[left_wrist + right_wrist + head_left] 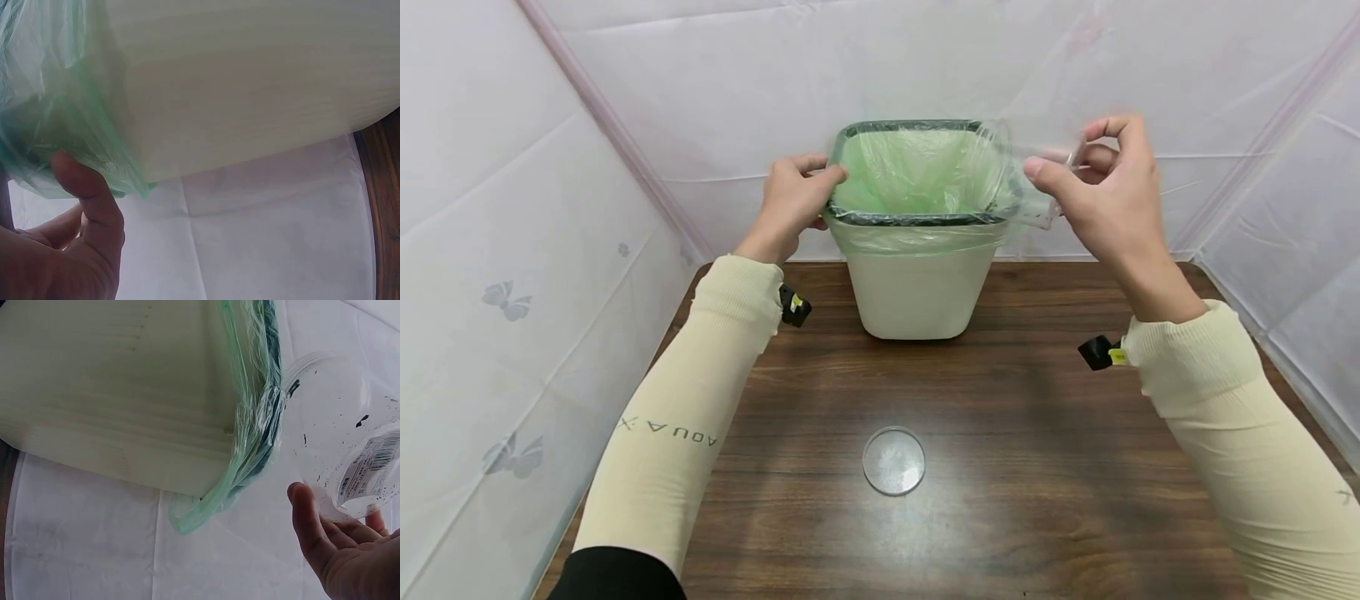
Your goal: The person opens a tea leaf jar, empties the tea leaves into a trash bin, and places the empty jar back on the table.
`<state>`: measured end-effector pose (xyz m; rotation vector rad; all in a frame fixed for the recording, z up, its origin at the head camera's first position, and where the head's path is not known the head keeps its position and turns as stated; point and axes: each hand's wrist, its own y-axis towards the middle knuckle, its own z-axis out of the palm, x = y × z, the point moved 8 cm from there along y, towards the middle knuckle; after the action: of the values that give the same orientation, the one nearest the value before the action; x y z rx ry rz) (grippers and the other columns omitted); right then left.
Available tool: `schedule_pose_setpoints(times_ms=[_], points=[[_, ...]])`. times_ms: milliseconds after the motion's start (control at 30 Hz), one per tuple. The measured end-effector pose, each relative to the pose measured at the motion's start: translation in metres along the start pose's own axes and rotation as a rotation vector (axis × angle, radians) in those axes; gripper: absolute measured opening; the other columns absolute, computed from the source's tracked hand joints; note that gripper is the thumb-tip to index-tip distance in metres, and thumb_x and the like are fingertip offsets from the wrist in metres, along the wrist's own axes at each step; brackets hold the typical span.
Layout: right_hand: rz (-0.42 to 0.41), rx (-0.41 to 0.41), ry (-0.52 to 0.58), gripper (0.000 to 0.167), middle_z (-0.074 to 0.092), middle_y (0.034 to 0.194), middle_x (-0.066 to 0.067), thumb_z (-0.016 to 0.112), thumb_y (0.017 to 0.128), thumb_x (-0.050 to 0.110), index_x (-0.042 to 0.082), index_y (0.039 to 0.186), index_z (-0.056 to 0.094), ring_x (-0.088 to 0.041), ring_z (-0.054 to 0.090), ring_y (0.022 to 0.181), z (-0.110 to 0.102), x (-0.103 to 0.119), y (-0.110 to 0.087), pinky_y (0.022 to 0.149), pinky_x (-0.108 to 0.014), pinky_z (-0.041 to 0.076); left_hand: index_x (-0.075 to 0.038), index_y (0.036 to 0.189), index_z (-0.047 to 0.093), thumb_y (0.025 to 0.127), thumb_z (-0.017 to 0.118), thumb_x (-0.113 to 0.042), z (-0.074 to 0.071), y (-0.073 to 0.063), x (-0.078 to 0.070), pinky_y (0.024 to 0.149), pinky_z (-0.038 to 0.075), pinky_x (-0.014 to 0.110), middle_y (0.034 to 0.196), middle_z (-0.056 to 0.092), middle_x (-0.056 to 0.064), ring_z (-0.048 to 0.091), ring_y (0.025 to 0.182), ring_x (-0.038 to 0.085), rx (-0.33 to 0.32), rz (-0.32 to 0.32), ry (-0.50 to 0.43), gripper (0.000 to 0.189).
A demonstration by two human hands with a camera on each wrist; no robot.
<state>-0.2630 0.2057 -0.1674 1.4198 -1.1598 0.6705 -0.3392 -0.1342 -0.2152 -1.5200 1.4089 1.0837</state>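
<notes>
A pale trash can [917,296] stands upright at the back of the table, lined with a green plastic bag [898,171] folded over its dark rim. At the rim's left side my left hand [793,200] grips the edge through the bag, thumb against the liner in the left wrist view. My right hand [1108,192] holds a clear plastic jar [331,419] by its base end, tipped sideways with its mouth over the can's right rim. Small dark flecks cling inside the jar, and a barcode label [373,465] shows near the fingers.
A clear round lid [893,461] lies on the dark wooden table [1000,433] in front of the can. White sheeting [737,75] hangs behind the can and along both sides.
</notes>
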Motion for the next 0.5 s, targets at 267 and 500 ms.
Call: schedule_pose_setpoints(times_ms=[267,500], points=[[-0.076,-0.013,0.117,0.048,0.072,0.09,-0.005,0.077,0.084,0.02,0.013,0.123,0.049,-0.018,0.068,0.077,0.0,-0.0005,-0.0027,0.056,-0.023,0.051,-0.014,0.143,0.058,0.096,0.066,-0.033,-0.0003,0.0006,0.0019,0.055,0.053,0.024,0.108,0.067,0.003,0.06,0.073,0.011,-0.001,-0.007,0.0,0.052],[-0.081,0.014,0.259,0.045,0.069,0.093,-0.01,0.076,0.086,0.014,0.006,0.126,0.059,-0.017,0.069,0.077,0.0005,-0.002,-0.0072,0.058,-0.022,0.054,-0.014,0.144,0.057,0.096,0.066,-0.034,-0.0004,0.0006,0.003,0.058,0.054,0.025,0.115,0.066,0.004,0.061,0.076,0.011,-0.006,-0.02,0.006,0.053]])
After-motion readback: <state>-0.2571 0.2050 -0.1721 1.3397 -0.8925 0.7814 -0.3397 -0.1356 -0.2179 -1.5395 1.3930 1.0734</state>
